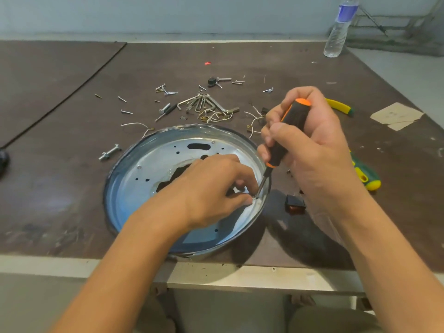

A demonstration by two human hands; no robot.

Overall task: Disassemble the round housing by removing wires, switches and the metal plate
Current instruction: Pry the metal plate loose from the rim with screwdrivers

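**While one hand steadies, the other works the screwdriver**

Where the table point(72, 140) meets its front edge, the round housing point(134, 188) lies open side up, with the metal plate point(153, 164) seated flat inside it. The right hand point(312, 145) is clamped around the black and orange handle of a screwdriver point(292, 121), whose shaft slants down to a small screw point(255, 197) near the housing's right wall. The left hand point(211, 186) rests inside the housing, thumb and forefinger curled in at the screwdriver's tip. Whether they actually pinch the screw cannot be told.

A black switch point(295, 204) sits on the table just right of the housing. Behind the housing lie loose wires point(254, 118), a bunch of hex keys point(206, 103) and scattered screws point(168, 91). Green and yellow pliers point(365, 175) lie to the right, partly behind the right hand, and a water bottle point(338, 27) stands at the far right corner.
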